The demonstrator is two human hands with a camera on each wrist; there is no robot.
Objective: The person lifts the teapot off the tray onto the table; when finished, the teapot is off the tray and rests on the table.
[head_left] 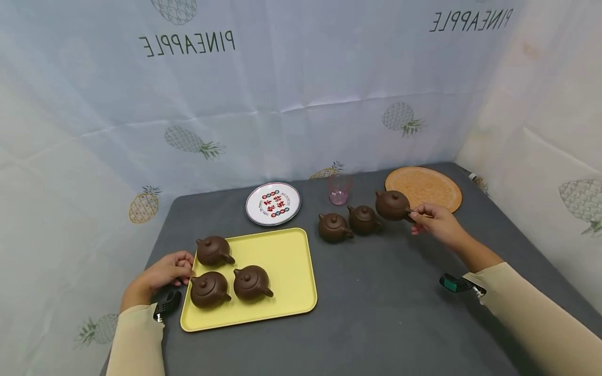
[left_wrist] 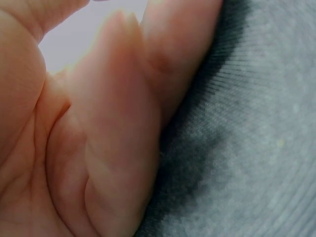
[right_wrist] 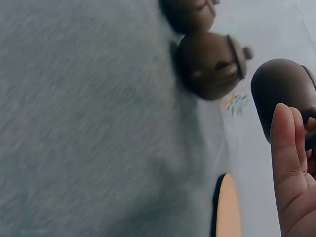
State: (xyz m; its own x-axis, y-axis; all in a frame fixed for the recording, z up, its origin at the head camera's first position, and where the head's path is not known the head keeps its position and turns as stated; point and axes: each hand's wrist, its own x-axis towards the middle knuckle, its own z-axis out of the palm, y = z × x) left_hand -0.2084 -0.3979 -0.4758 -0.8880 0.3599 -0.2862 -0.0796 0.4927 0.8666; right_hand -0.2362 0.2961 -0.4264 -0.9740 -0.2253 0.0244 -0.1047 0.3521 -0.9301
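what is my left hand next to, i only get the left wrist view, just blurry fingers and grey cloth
Observer: The left hand is at the left end of a yellow tray, as the head view shows.
Operator: anything on it
Observer: Yes, three brown teapots sit on it.
Operator: ok and the other side
Observer: There the right hand holds another teapot.

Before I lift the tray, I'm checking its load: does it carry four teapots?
No, the tray carries three teapots, while the right hand holds another teapot by its handle.
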